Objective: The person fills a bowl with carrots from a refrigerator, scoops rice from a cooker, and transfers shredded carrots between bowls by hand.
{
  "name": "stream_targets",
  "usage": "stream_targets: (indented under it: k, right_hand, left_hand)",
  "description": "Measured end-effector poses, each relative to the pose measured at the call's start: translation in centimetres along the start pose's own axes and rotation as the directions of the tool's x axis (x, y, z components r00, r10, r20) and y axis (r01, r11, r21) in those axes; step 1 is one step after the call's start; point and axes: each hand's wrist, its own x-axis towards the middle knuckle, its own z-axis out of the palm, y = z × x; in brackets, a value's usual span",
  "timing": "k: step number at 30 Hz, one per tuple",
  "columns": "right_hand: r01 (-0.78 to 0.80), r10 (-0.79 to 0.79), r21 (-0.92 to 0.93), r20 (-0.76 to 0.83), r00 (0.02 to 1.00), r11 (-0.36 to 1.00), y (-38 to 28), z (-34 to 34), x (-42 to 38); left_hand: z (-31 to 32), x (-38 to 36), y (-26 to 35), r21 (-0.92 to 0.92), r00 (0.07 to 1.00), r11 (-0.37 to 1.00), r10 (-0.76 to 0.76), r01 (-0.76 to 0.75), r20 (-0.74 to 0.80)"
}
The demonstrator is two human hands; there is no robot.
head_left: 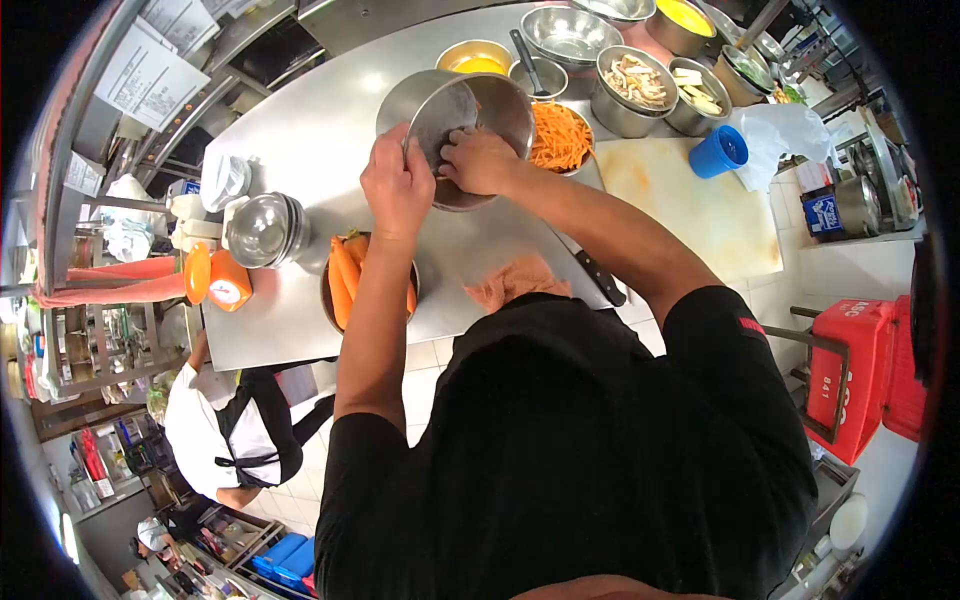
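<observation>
My left hand (397,182) is closed on the rim of a tilted metal bowl (446,112). My right hand (482,160) reaches in beside it, fingers bent against the inside; what they hold, if anything, is hidden. Behind them another round metal vessel (512,108) opens upward. Shredded carrot (560,138) fills a bowl just right of it. Whole carrots (345,275) lie in a round container near my left forearm. Close to my body are an orange cloth (520,280) and a black-handled knife (600,275).
A cutting board (690,210) with a blue cup (718,152) lies right. Pots of sliced food (637,82) line the back. Stacked metal bowls (265,230) and an orange bottle (230,280) stand left. Another person (230,430) works at the left; a red cooler (850,370) is at right.
</observation>
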Motion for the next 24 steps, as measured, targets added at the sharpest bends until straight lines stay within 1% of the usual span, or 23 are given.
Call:
stream_targets:
  k: [2,4,5,7,8,10,11,14,16,19,22,24]
  right_hand:
    - [-0.068,0.067,-0.026,-0.049,0.997,0.997,0.3,-1.8,0.8]
    - [-0.137,0.134,-0.029,-0.081,0.988,0.99,0.5,-2.8,1.1]
    - [-0.143,0.14,-0.04,-0.064,0.988,0.989,0.7,-3.0,1.4]
    - [-0.156,0.154,-0.063,-0.028,0.988,0.986,1.2,-3.4,1.9]
    - [-0.137,0.136,-0.019,-0.039,0.99,0.99,1.7,-3.5,2.2]
    - [-0.098,0.102,0.071,-0.054,0.993,0.993,2.9,-3.4,2.7]
    - [-0.084,0.088,0.088,-0.047,0.995,0.993,3.5,-3.4,3.0]
    - [-0.055,0.057,0.129,-0.018,0.998,0.99,5.3,-3.6,3.5]
    - [-0.053,0.051,0.147,0.022,0.998,0.988,6.3,-3.8,3.3]
    - [-0.08,0.066,0.146,0.099,0.993,0.986,7.7,-3.8,2.9]
    - [-0.07,0.051,0.118,0.156,0.986,0.991,9.1,-3.9,2.6]
    - [-0.045,0.03,0.098,0.154,0.988,0.994,10.0,-4.1,2.4]
  left_hand:
    - [0.9,1.3,-0.3,-0.037,1.0,0.999,-0.002,0.001,-0.008]
    - [2.0,2.5,-0.3,-0.011,0.996,0.996,0.083,-0.083,-0.042]
    - [2.5,3.0,-0.2,0.003,0.991,0.992,0.125,-0.125,-0.057]
    - [3.1,3.9,-0.1,0.008,0.989,0.991,0.137,-0.137,-0.053]
    - [3.4,4.2,0.0,0.009,0.988,0.99,0.142,-0.142,-0.053]
    - [4.0,4.9,0.4,0.007,0.993,0.994,0.105,-0.105,-0.053]
    - [4.2,5.2,0.5,0.007,0.995,0.996,0.087,-0.087,-0.051]
    - [5.7,5.8,-0.4,0.007,0.991,0.992,0.125,-0.125,-0.056]
    - [6.3,6.0,-0.5,0.021,0.994,0.994,0.106,-0.105,-0.043]
    - [7.3,6.0,-0.9,0.03,0.997,0.998,0.064,-0.063,-0.044]
    - [8.5,6.1,-1.3,0.031,0.999,0.999,0.012,-0.011,-0.041]
    - [9.0,6.3,-1.1,0.038,1.0,0.999,-0.012,0.013,-0.023]
